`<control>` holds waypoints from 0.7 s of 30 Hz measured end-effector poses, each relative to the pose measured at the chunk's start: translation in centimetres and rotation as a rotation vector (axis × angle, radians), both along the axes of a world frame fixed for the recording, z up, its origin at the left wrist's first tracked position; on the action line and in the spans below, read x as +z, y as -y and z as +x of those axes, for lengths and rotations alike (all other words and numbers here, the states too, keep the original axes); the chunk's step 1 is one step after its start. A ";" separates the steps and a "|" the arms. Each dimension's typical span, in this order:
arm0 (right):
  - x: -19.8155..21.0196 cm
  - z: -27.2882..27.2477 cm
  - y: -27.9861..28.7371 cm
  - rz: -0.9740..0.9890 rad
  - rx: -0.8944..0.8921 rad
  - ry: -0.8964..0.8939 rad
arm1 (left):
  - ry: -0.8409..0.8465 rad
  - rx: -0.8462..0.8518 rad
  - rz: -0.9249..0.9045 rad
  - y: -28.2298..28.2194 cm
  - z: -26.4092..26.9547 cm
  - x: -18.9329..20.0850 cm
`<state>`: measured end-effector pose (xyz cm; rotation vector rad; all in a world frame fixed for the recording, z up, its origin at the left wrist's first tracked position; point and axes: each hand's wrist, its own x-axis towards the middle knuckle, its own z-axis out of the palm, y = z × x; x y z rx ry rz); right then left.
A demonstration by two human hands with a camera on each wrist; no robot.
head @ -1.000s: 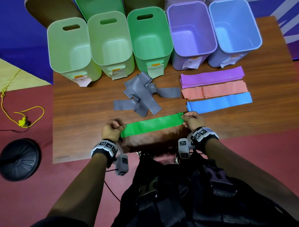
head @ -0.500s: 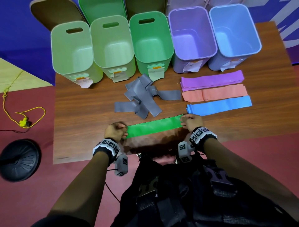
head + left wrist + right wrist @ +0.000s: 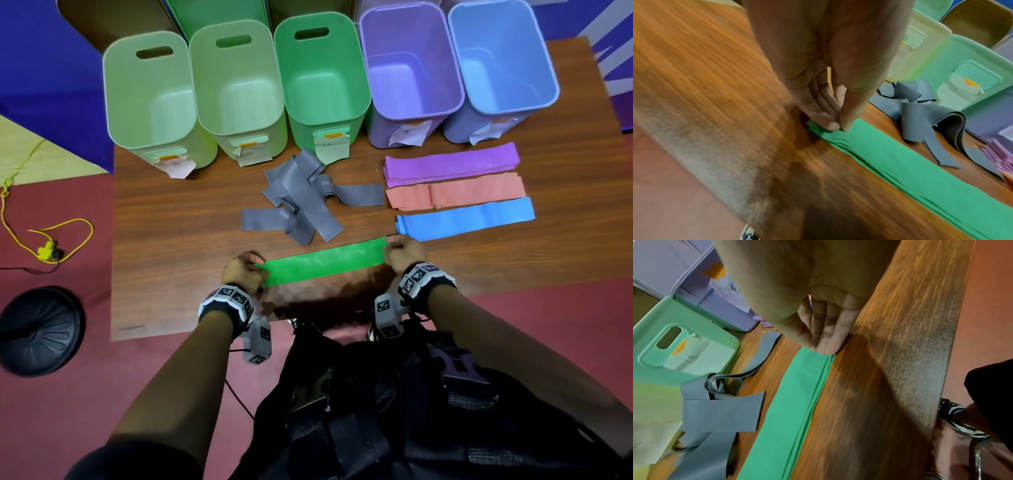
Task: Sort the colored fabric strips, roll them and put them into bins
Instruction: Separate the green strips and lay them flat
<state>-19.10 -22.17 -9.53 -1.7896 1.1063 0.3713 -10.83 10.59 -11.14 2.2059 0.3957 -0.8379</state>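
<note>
Behind five bins (image 3: 318, 113), both hands (image 3: 241, 270) (image 3: 406, 251) pinch one green strip (image 3: 325, 262)

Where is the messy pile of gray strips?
In the head view, the gray strips lie tangled mid-table, just in front of the darkest green bin, left of the pink strips and behind the green strip.

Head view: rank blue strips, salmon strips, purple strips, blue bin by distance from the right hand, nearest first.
From the right hand, which pinches the green strips' end:
1. blue strips, just beyond the hand, toward the bins
2. salmon strips, next row back
3. purple strips, row behind that
4. blue bin, far right corner of the table
</note>
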 end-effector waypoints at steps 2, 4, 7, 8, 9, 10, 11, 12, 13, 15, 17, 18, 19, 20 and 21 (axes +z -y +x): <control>-0.1 0.0 0.0 -0.001 0.001 -0.004 | 0.009 -0.022 0.025 0.2 0.1 0.0; -0.2 0.0 0.0 0.004 -0.005 0.005 | 0.010 -0.034 0.035 0.1 0.2 -0.1; -0.4 0.0 -0.1 0.030 -0.039 0.011 | 0.036 -0.092 0.082 0.2 -0.1 -0.1; -0.5 -0.1 0.0 0.036 -0.050 0.016 | 0.050 -0.128 0.110 0.4 -0.2 0.1; -0.5 -0.1 0.0 0.044 -0.062 0.014 | 0.062 -0.160 0.128 0.5 -0.3 0.3; -0.3 -0.1 -0.1 0.052 -0.072 0.017 | 0.075 -0.182 0.136 0.7 -0.4 0.5; 0.0 0.0 -0.1 0.059 -0.081 0.012 | 0.082 -0.196 0.144 0.9 -0.4 0.7; 0.0 0.0 -0.1 0.058 -0.077 0.012 | 0.082 -0.204 0.152 1.1 -0.4 0.8; 0.1 0.1 0.0 0.051 -0.055 0.011 | 0.086 -0.202 0.157 1.2 -0.4 0.8; -0.2 0.2 0.4 0.024 0.002 0.018 | 0.100 -0.165 0.163 1.4 -0.6 1.2; -0.7 0.3 0.9 0.004 0.040 0.017 | 0.121 -0.147 0.186 1.5 -0.8 1.7; -1.3 0.3 1.3 -0.001 0.049 0.020 | 0.128 -0.141 0.194 1.4 -0.8 1.8; -1.3 0.4 1.5 -0.005 0.050 0.029 | 0.133 -0.130 0.191 1.4 -0.8 2.0; -0.3 0.5 1.2 -0.012 0.054 0.036 | 0.134 -0.117 0.189 1.4 -0.7 2.2; 0.3 0.8 1.0 -0.014 0.046 0.043 | 0.140 -0.105 0.185 1.5 -0.6 2.5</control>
